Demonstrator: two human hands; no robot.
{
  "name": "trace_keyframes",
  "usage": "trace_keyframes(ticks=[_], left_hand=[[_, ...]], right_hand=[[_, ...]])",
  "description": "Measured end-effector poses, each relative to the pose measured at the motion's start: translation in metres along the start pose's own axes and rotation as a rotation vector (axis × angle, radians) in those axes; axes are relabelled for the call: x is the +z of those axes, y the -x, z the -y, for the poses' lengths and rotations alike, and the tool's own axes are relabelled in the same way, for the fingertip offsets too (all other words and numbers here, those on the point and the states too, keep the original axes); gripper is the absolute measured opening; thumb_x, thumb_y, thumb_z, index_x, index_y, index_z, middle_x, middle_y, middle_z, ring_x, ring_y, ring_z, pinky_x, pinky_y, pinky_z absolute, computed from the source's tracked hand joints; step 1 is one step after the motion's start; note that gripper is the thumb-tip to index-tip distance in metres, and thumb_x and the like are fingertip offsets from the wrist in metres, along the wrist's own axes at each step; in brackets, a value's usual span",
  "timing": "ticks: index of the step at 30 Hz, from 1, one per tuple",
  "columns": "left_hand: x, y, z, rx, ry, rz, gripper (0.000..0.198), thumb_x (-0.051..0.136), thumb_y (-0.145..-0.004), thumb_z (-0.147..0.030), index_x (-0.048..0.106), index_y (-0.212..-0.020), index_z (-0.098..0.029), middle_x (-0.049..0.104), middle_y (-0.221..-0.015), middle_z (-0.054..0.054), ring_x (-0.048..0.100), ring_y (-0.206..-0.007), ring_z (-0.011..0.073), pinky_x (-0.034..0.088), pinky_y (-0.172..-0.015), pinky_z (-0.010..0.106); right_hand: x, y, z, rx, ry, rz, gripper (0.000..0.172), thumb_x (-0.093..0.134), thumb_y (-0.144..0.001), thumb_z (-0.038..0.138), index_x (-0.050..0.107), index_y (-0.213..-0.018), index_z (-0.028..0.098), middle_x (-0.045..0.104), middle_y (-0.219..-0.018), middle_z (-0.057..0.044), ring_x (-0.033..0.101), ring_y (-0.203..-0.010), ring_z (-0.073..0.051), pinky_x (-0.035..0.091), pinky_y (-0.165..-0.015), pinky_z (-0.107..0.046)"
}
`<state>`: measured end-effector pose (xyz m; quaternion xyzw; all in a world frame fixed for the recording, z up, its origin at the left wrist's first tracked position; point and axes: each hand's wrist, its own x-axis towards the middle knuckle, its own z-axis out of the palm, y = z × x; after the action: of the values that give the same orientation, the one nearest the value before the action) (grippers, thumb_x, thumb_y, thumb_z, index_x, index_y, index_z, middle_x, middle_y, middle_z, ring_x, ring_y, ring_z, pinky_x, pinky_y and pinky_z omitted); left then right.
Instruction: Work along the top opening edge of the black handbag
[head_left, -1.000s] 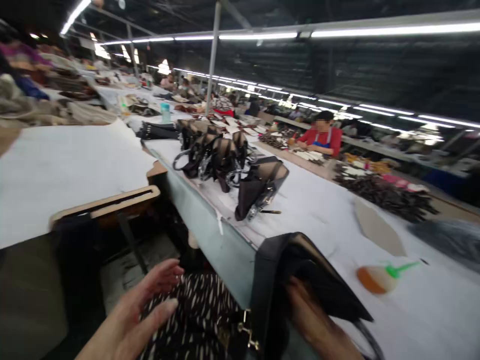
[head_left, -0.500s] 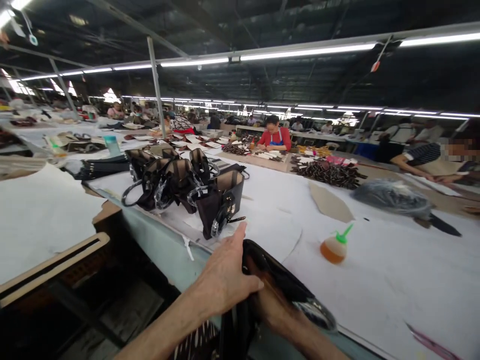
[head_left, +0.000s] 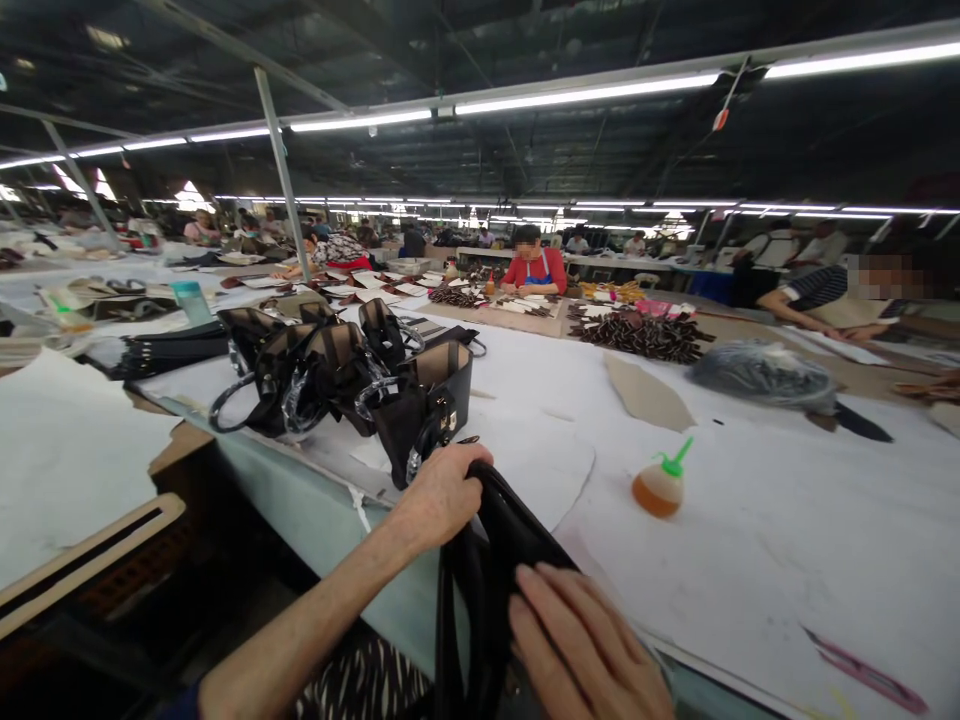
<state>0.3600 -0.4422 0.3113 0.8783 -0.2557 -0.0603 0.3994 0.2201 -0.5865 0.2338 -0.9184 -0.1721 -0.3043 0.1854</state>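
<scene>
A black bag lies over the table's front edge, its straps or flap hanging down toward my lap. My left hand has its fingers wrapped round the far end of the bag. Flat on the near part, my right hand rests with fingers stretched out. Just beyond my left hand stands a dark handbag with metal fittings. Several similar black handbags, some handles wrapped in clear plastic, are grouped behind it.
A squeeze bottle with a green spout and amber liquid stands on the white-covered table. Pink snips lie near the front right. Farther back are a plastic-wrapped bundle, dark strips and a co-worker in red.
My left hand has closed on the bag's far end. My right hand has come out from behind the left and now lies spread on the bag. The view has shifted slightly.
</scene>
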Motion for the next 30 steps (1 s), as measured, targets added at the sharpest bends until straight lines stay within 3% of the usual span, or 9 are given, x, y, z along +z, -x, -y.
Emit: trace_keyframes(ticks=[2, 4, 8, 11, 14, 18, 22, 25, 30], left_hand=[[-0.002, -0.004, 0.0, -0.002, 0.012, 0.021, 0.028, 0.041, -0.062, -0.003, 0.063, -0.071, -0.018, 0.053, -0.058, -0.002, 0.05, -0.063, 0.0145, 0.036, -0.058, 0.023], [-0.004, -0.009, 0.001, -0.008, 0.043, 0.062, 0.027, 0.042, -0.061, -0.004, 0.063, -0.072, -0.017, 0.053, -0.057, -0.002, 0.05, -0.061, 0.0135, 0.035, -0.056, 0.022], [-0.012, -0.022, 0.007, -0.104, 0.179, 0.188, 0.025, 0.045, -0.058, -0.005, 0.063, -0.072, -0.015, 0.053, -0.056, -0.002, 0.048, -0.054, 0.0115, 0.032, -0.047, 0.02], [-0.028, -0.029, 0.019, -0.171, 0.251, 0.199, 0.026, 0.046, -0.054, -0.005, 0.063, -0.071, -0.013, 0.049, -0.05, -0.004, 0.043, -0.048, 0.0098, 0.029, -0.043, 0.019], [-0.055, -0.022, 0.041, -0.215, 0.343, 0.196, 0.028, 0.049, -0.051, -0.005, 0.063, -0.075, -0.012, 0.051, -0.052, -0.003, 0.045, -0.049, 0.0098, 0.033, -0.046, 0.019], [-0.088, 0.014, 0.076, -0.204, 0.641, 0.246, 0.041, 0.061, -0.047, -0.008, 0.063, -0.087, -0.012, 0.063, -0.077, 0.002, 0.056, -0.07, 0.0137, 0.043, -0.066, 0.022], [-0.096, 0.054, 0.1, -0.194, 0.832, 0.257, 0.048, 0.069, -0.043, -0.008, 0.063, -0.09, -0.012, 0.064, -0.082, 0.003, 0.056, -0.075, 0.0154, 0.044, -0.072, 0.025], [-0.099, 0.079, 0.11, -0.197, 0.812, 0.223, 0.062, 0.072, -0.046, -0.011, 0.058, -0.106, -0.015, 0.061, -0.102, 0.006, 0.056, -0.088, 0.0184, 0.043, -0.079, 0.028], [-0.107, 0.124, 0.121, -0.204, 0.794, 0.191, 0.095, 0.077, -0.054, -0.028, 0.027, -0.135, -0.018, 0.038, -0.134, 0.014, 0.049, -0.108, 0.024, 0.037, -0.094, 0.037]], right_hand=[[-0.001, 0.015, -0.014, 0.062, 0.227, -0.132, 0.052, 0.06, -0.078, 0.035, 0.044, -0.127, 0.024, 0.053, -0.126, -0.009, 0.047, -0.116, -0.031, 0.041, -0.096, -0.047], [0.0, 0.019, -0.028, 0.276, 0.275, -0.143, 0.062, 0.055, -0.079, 0.046, 0.036, -0.13, 0.017, 0.054, -0.124, -0.015, 0.053, -0.108, -0.033, 0.047, -0.085, -0.047], [-0.003, -0.008, -0.039, 0.668, -0.015, 0.113, 0.046, 0.049, -0.082, 0.047, 0.046, -0.12, 0.023, 0.068, -0.096, -0.003, 0.065, -0.08, -0.022, 0.052, -0.066, -0.031], [-0.014, -0.048, -0.027, 0.567, -0.078, 0.375, 0.026, 0.048, -0.084, 0.044, 0.061, -0.094, 0.024, 0.069, -0.076, 0.0, 0.063, -0.072, -0.021, 0.046, -0.062, -0.027], [-0.03, -0.091, 0.003, 0.342, 0.191, 0.556, 0.033, 0.042, -0.088, 0.038, 0.063, -0.071, 0.019, 0.066, -0.066, -0.006, 0.061, -0.063, -0.023, 0.039, -0.055, -0.03], [-0.049, -0.14, 0.054, 0.071, 0.475, 0.623, 0.033, 0.041, -0.087, 0.039, 0.062, -0.072, 0.02, 0.065, -0.067, -0.009, 0.062, -0.063, -0.028, 0.035, -0.053, -0.032], [-0.051, -0.172, 0.084, -0.051, 0.444, 0.808, 0.029, 0.045, -0.085, 0.037, 0.059, -0.068, 0.018, 0.065, -0.074, -0.011, 0.062, -0.073, -0.027, 0.035, -0.057, -0.031], [-0.047, -0.182, 0.084, -0.002, 0.334, 0.906, 0.033, 0.043, -0.085, 0.04, 0.054, -0.062, 0.018, 0.066, -0.067, -0.008, 0.061, -0.068, -0.023, 0.035, -0.057, -0.029], [-0.057, -0.18, 0.066, 0.321, 0.206, 1.009, 0.04, 0.044, -0.08, 0.049, 0.046, -0.054, 0.019, 0.065, -0.057, -0.004, 0.056, -0.055, -0.017, 0.033, -0.053, -0.026]])
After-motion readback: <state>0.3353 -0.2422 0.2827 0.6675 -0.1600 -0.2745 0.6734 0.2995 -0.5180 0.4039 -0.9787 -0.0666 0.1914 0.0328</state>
